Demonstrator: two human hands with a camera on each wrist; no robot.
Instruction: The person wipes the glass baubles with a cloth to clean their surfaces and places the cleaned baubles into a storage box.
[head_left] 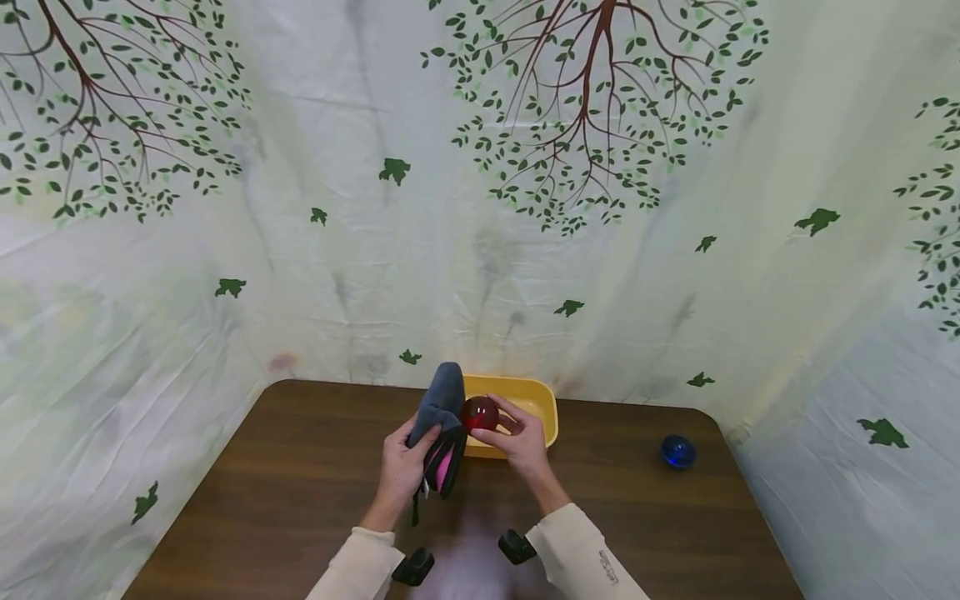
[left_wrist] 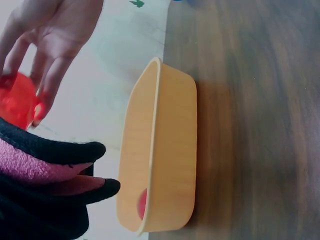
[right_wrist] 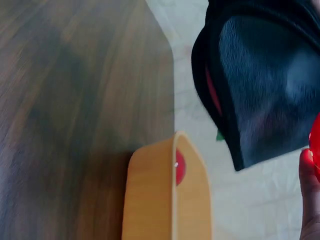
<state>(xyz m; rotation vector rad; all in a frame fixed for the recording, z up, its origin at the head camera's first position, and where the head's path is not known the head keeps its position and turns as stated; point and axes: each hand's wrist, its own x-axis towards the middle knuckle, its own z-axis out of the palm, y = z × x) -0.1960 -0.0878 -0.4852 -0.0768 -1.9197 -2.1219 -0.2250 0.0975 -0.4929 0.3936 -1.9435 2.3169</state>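
My left hand (head_left: 402,467) grips a soft blue-grey pouch-like piece (head_left: 442,396) with black edging and a pink lining. Its lined opening gapes in the left wrist view, between two black-trimmed edges (left_wrist: 100,150). Between the fingertips and thumb of my right hand (head_left: 525,442) is a see-through red ball (head_left: 477,414), right beside the fabric piece. Both hands are raised in front of a yellow basket (head_left: 553,408). Inside that basket, a second red ball (right_wrist: 180,167) shows partly over the rim; in the head view it is hidden.
A see-through blue ball (head_left: 678,451) sits toward the right side of the dark wooden table (head_left: 300,467). Behind the table hangs a pale cloth backdrop (head_left: 420,275) with tree and leaf prints. Black cameras (head_left: 516,547) sit at both sleeves.
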